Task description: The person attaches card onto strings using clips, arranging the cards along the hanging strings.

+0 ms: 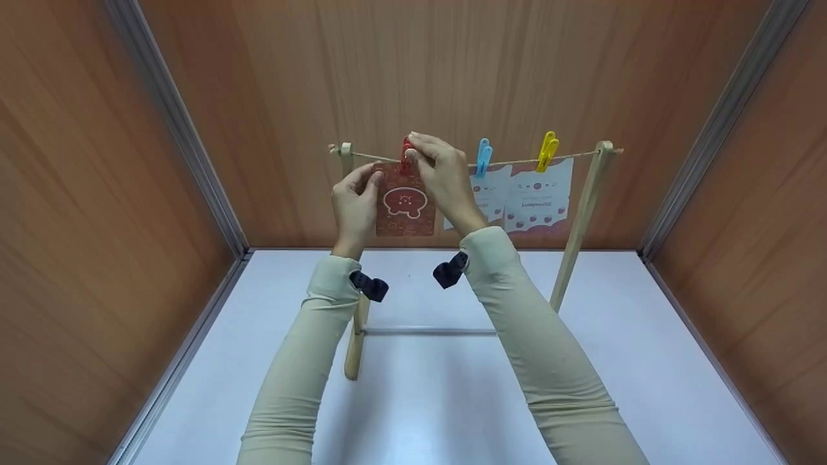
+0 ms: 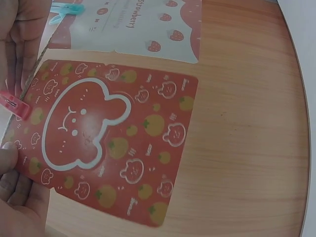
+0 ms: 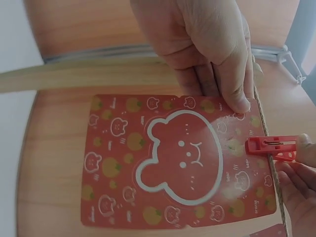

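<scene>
A red card with a white-outlined bear (image 1: 405, 205) hangs upside down at a twine line (image 3: 277, 192). My left hand (image 1: 356, 201) pinches the card's upper left corner between thumb and fingers. On the card's top edge sits a red clothespin (image 3: 266, 144), its jaws over card and twine. The fingers of my right hand (image 1: 442, 174) grip the clothespin's handles. To the right, a blue clothespin (image 1: 483, 157) and a yellow clothespin (image 1: 547, 152) hold white strawberry-print cards (image 1: 537, 200) on the same line.
The twine runs between two posts of a wooden stand (image 1: 585, 213), joined low down by a thin rod (image 1: 433, 332). Wood-grain panels (image 1: 517, 64) rise at the back and both sides. Beneath lies a white tabletop (image 1: 413, 400).
</scene>
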Demonstrator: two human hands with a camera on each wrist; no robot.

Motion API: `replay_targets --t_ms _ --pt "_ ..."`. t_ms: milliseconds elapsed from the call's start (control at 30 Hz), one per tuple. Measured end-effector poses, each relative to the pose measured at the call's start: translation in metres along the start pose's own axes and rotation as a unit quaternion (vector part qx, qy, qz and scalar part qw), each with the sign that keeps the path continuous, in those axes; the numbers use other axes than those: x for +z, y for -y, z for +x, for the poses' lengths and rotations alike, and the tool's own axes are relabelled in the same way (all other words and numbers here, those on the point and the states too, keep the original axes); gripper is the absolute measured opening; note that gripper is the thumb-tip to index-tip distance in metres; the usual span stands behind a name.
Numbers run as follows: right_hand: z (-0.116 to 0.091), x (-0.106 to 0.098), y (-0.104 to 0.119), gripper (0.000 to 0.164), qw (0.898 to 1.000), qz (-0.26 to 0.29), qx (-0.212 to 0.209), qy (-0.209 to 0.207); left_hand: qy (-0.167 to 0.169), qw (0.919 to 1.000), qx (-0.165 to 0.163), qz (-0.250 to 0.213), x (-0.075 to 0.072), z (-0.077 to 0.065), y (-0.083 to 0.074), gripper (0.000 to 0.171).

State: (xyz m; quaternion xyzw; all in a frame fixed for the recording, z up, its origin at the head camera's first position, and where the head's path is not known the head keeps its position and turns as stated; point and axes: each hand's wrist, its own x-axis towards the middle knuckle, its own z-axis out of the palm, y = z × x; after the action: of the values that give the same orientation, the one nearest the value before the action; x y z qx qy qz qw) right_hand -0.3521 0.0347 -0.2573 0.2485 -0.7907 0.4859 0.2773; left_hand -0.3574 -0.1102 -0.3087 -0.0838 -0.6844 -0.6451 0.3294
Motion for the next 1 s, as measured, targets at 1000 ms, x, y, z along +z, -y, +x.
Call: replay_targets --t_ms 1000 --pt "-0.032 -0.022 -0.039 0.035 0.992 0.104 0.062 0.038 0.051 0.9902 0.11 0.07 -0.014 -0.021 0.02 0.042"
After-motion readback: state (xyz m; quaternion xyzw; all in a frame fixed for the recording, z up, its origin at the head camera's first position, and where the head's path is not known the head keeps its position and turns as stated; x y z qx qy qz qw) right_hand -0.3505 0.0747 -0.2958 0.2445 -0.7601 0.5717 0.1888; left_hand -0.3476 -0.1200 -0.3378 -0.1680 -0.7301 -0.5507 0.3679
